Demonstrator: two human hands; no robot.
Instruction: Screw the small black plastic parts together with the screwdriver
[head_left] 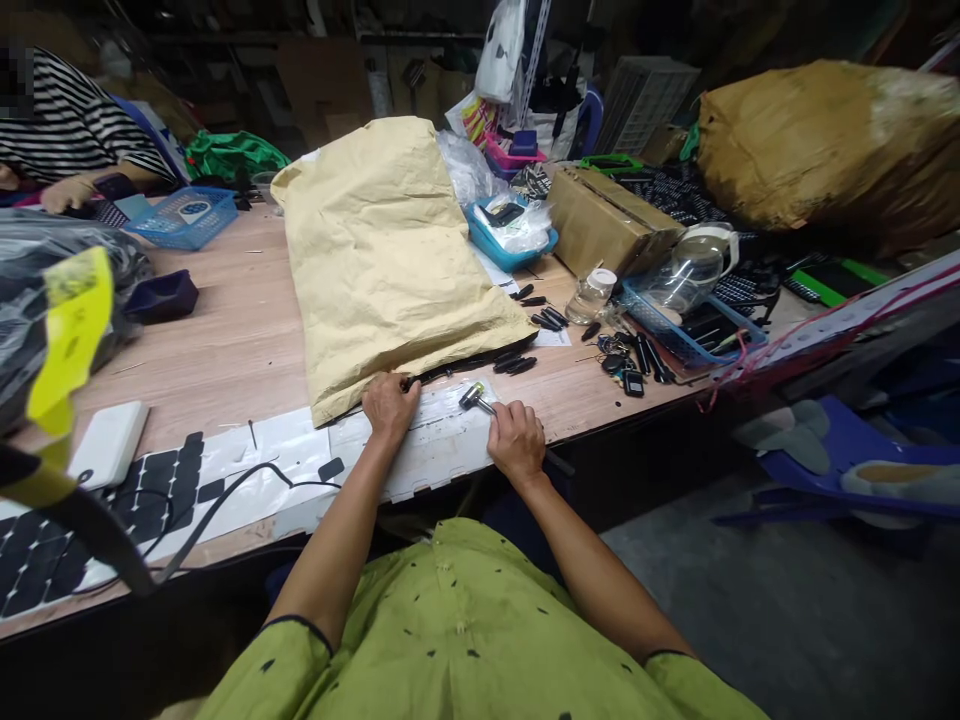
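A cluttered workshop lay dim behind a long wooden table (225,340) crowded with goods. At its near edge the fingers of the left hand (390,405) were curled down, tips pressed together at the lower edge of a tan paper sack (390,250), right by a thin black rod (442,372) that poked out from under it; whether they pinched the rod could not be told. The palm rested on a white strip (439,450) that lay along the table edge.

The right hand (516,438) was closed round the handle of a small hammer (474,396), fingers wrapped tight, its metal head just above the white strip and near the left hand.

Short black pieces (517,362) lay just beyond the hammer, beside the sack. Farther right stood a clear jar (592,295), a cardboard box (607,220) and a blue basket (686,335) holding a plastic jug (694,262). To the left a black cable (225,490) crossed dark panel cells (45,540) near a white box (109,440). At the far left corner a co-worker in a striped shirt (67,125) rested a hand (67,192) beside another blue basket (184,215).
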